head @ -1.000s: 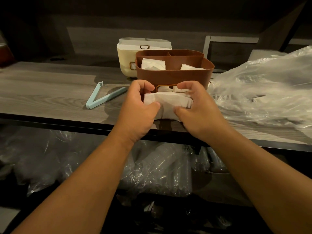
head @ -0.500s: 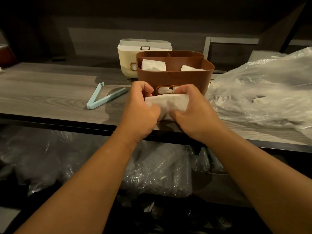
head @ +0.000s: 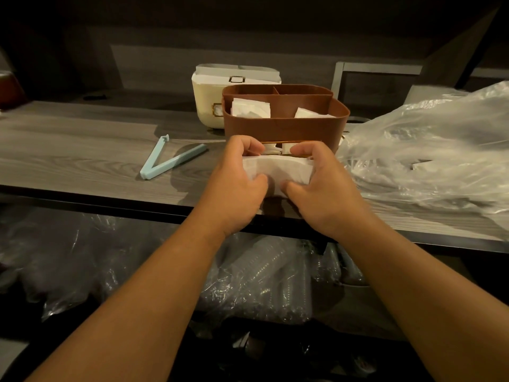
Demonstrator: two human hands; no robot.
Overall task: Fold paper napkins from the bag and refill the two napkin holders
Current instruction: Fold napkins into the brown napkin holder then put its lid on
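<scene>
White napkins (head: 278,170) were gripped by both hands (head: 234,186) (head: 322,188) near the counter edge (head: 110,199), hemmed by brown holder (head: 283,128) and bag (head: 427,155).

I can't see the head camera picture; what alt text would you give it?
Two bare hands, the left hand and right hand, hold a stack of white paper napkins above a grey wooden counter, in front of a brown napkin holder with napkins inside. A cream holder stands behind it, a blue bag clip lies left, a clear plastic bag right.
</scene>
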